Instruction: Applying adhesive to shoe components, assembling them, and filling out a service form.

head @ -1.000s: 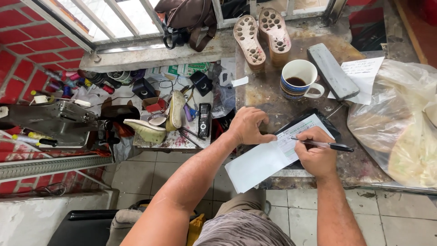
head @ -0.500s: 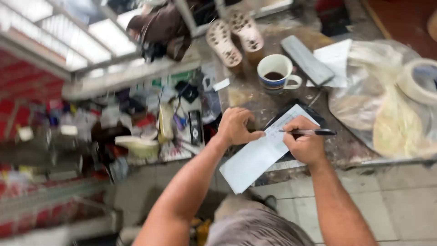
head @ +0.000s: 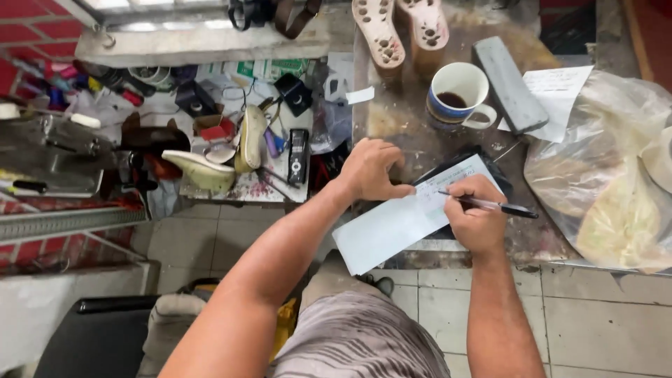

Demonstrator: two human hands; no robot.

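The right hand point(head: 477, 217) is gripping a black pen point(head: 493, 205) between thumb and fingers, with the tip pressing on a white slip of paper point(head: 406, 220). The left hand point(head: 371, 170) is resting with curled fingers on the upper edge of that slip, pinning it down rather than grasping it. The paper is lying slantwise on the near edge of a worn, stained worktable point(head: 413, 133), its lower left corner hanging out past the table edge over the tiled floor point(head: 581, 315), its upper right part lying on a dark flat object point(head: 490, 164) whose kind cannot be told.

Just beyond the hands, a white mug with a blue band point(head: 456, 94) is holding dark liquid. Beside it to the right, a grey block point(head: 507, 84) is lying slantwise, partly on a sheet of paper point(head: 560, 98). Two shoe soles point(head: 399, 31) are resting at the far edge of the table. A crumpled clear plastic bag point(head: 609, 175) is taking up the table's right end. To the left, a lower cluttered surface is bearing a pale shoe point(head: 199, 170) and small tools. The person's striped shorts point(head: 357, 343) are showing below.
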